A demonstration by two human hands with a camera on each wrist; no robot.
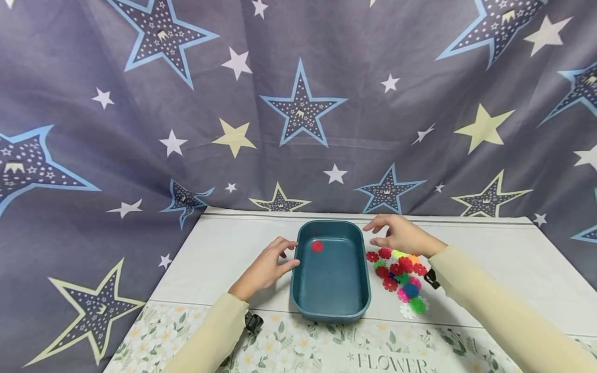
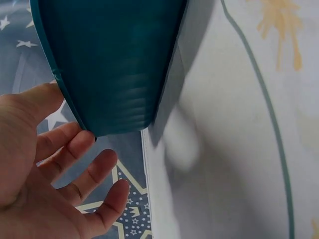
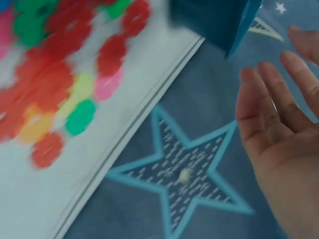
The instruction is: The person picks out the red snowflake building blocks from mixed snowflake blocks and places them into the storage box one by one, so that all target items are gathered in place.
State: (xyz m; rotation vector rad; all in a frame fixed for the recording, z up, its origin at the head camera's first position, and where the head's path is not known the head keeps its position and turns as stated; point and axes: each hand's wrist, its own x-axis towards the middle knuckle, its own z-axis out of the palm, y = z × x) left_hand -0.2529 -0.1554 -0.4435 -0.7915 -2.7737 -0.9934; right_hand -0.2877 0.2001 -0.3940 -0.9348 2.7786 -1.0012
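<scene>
A teal rectangular tray [image 1: 330, 305] stands in the middle of the white table, with one red flower-shaped disc [image 1: 317, 246] lying in its far end. My left hand [image 1: 272, 264] is open at the tray's left wall, thumb and fingers touching or nearly touching the rim; in the left wrist view the left hand [image 2: 55, 174] has spread fingers beside the tray [image 2: 114, 64]. My right hand [image 1: 396, 233] hovers open at the tray's far right corner, above a pile of colourful flower-shaped discs [image 1: 401, 274]. The right wrist view shows the right hand [image 3: 279, 134] empty and the discs [image 3: 55, 74] blurred.
A star-patterned blue cloth [image 1: 298, 103] hangs behind the table and drapes over its sides. A floral mat printed "FLOWER" [image 1: 326, 347] covers the near table edge. A white disc and a green disc [image 1: 412, 307] lie at the near end of the pile.
</scene>
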